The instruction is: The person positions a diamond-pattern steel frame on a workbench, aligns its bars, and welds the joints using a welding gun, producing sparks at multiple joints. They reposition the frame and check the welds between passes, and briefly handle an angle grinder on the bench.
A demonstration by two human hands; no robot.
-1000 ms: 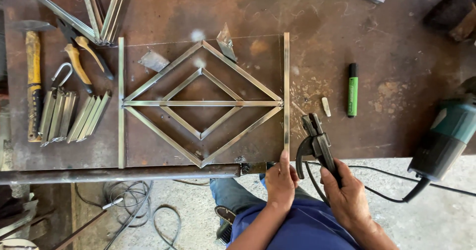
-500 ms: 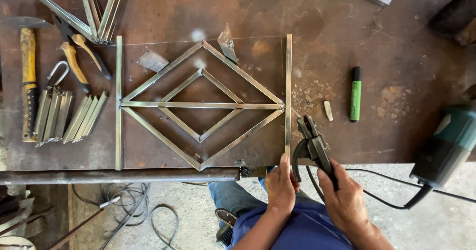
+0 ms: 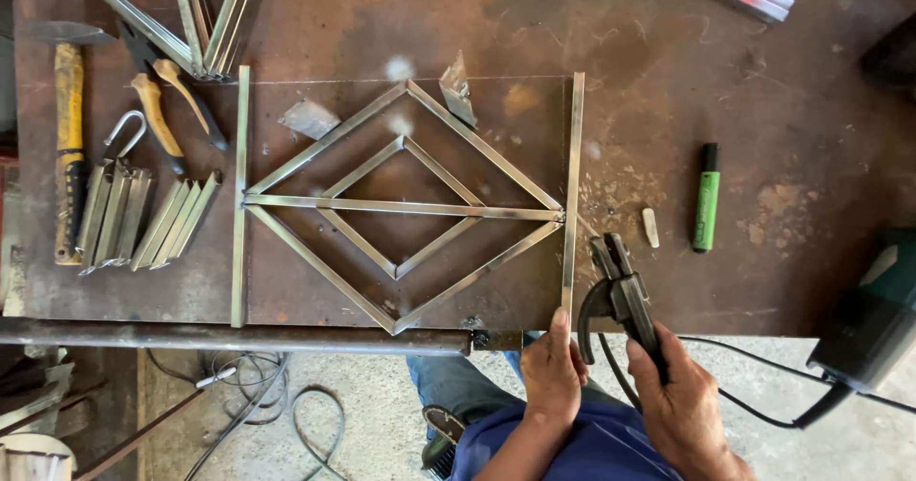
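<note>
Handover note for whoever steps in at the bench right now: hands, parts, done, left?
Left hand: fingertips at the near end of the right upright bar, gripping nothing.
Right hand: closed on the electrode holder, jaws pointing at the frame's right corner.
Diamond frame: laid flat on the steel table, all bars in place.
Done: layout.
Left: weld state of the joints can't be judged from here.

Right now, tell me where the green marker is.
In the head view the green marker lies on the rusty table, right of the metal frame, beside a small white chalk piece and beyond the right hand.
</note>
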